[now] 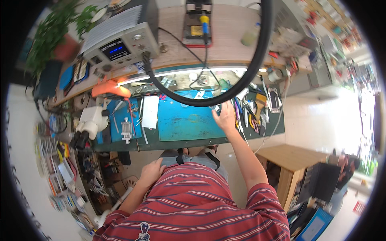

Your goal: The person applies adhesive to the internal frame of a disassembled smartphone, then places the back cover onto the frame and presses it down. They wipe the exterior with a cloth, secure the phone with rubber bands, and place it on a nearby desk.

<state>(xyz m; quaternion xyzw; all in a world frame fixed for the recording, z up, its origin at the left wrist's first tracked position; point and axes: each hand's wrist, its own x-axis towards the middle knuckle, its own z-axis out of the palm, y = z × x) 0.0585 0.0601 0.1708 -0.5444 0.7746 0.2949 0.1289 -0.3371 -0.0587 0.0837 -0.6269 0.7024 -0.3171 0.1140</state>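
My right hand [226, 116] reaches over the far right part of the blue work mat [181, 126]. Its thumb and fingers curve round a small dark and whitish thing [217, 107], too small to name; a thick black cable [193, 101] passes close by and hides part of the fingertips. Off the bench, my left hand [152, 172] lies relaxed against the side of my striped shirt, fingers stretched out and holding nothing. Pliers with yellow handles [253, 123], tweezers and other slim tools [240, 114] lie just right of my right hand.
A white microscope [93, 120], a metal clamp fixture [126, 130] and a white sheet [150, 112] are at the left. On the shelf above stand a power unit [116, 46] and a soldering iron [205, 26] in its stand. A wooden cabinet [291, 156] sits at the right.
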